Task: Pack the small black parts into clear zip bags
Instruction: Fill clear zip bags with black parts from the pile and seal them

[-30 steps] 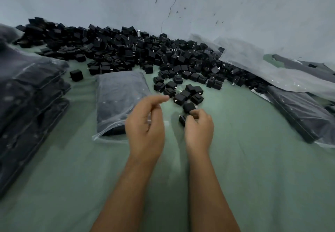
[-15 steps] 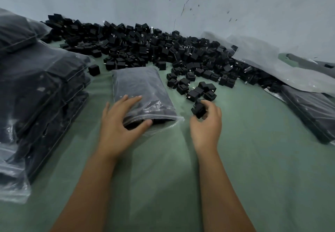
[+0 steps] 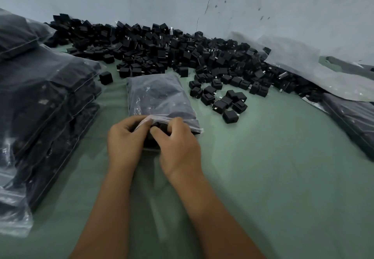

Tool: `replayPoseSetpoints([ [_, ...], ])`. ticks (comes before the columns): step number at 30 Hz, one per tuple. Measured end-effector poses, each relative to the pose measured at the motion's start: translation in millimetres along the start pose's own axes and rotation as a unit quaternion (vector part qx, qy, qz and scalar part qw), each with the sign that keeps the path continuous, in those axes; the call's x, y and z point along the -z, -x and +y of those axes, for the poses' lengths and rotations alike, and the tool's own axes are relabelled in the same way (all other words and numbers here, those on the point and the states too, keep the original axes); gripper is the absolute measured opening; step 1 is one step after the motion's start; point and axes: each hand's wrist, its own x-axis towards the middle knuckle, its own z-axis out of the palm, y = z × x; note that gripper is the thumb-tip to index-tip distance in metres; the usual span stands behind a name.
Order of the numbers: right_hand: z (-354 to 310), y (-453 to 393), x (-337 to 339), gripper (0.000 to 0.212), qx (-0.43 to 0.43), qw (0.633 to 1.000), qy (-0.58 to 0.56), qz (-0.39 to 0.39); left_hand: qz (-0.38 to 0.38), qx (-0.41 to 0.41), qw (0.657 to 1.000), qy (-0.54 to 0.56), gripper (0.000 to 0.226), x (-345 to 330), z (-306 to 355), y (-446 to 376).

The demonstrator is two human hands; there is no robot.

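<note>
Both hands are curled at the near, open end of the clear zip bag (image 3: 159, 98): the left hand (image 3: 125, 143) has its grip pinched on the bag's lip, lifting the plastic edge, and the right hand (image 3: 178, 145) has its fingers bent around a small black part (image 3: 159, 126) right at the mouth, thumb pressed against it. The two hands touch each other over the opening. Everything sits on a green surface (image 3: 273, 177) that runs back to a pale, cracked wall (image 3: 222, 1). Along the foot of that wall, stretching from far left to far right, lies a long heap of loose black parts (image 3: 182, 56). On the left stands a tall stack of filled bags (image 3: 46, 106), dark through their plastic. At the right edge lies another filled bag (image 3: 352, 121), with sheets of empty clear plastic (image 3: 299, 64) draped behind it. The bag being worked on lies flat in the middle, lengthwise away from the person, already dark with contents. Just to its right a small cluster of parts (image 3: 226, 100) is scattered, and a single part (image 3: 105, 78) sits alone near its far left corner.
</note>
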Motion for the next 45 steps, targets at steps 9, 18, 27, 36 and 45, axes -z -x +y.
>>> replayPoseSetpoints([
  [9, 7.4, 6.8, 7.1, 0.047, 0.049, 0.999, 0.022, 0.0, -0.005, -0.053, 0.985, -0.163, 0.014, -3.3, -4.1, 4.9],
  [18, 11.1, 5.0, 8.6, 0.014, 0.044, 0.987, 0.097, 0.119, -0.03, -0.119, 0.962, -0.246, 0.032, -0.7, -8.6, 11.6],
  [27, 12.7, 10.7, 13.0, 0.02, 0.043, 0.997, 0.028, 0.058, -0.017, 0.0, 0.983, -0.184, 0.026, -5.4, 7.8, -1.2],
  [36, 7.7, 10.1, 8.2, 0.04, 0.044, 0.998, 0.001, -0.054, 0.015, -0.187, 0.956, -0.225, 0.038, -8.3, 3.1, 14.0],
  [45, 4.4, -59.4, -8.9, 0.007, 0.058, 0.964, 0.107, -0.237, 0.089, -0.266, 0.944, -0.174, 0.027, -16.3, 1.9, 13.5],
])
